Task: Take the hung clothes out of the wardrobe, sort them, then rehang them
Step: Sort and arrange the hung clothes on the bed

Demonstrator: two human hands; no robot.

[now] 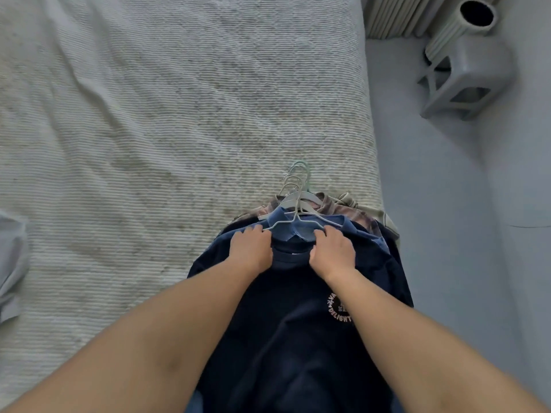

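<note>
A stack of hung clothes lies on the bed near its right edge. On top is a dark navy t-shirt with a round printed logo. Under it show a blue shirt and a plaid shirt. Several white hangers stick out past the collars, hooks bunched together. My left hand grips the navy t-shirt at the left side of its collar. My right hand grips it at the right side of the collar, next to the top hanger's wire.
The bed is covered by a ribbed off-white blanket. A grey floor strip runs along the bed's right side. A grey stool with a ribbed vase on it stands at the top right. Pale cloth lies at the left edge.
</note>
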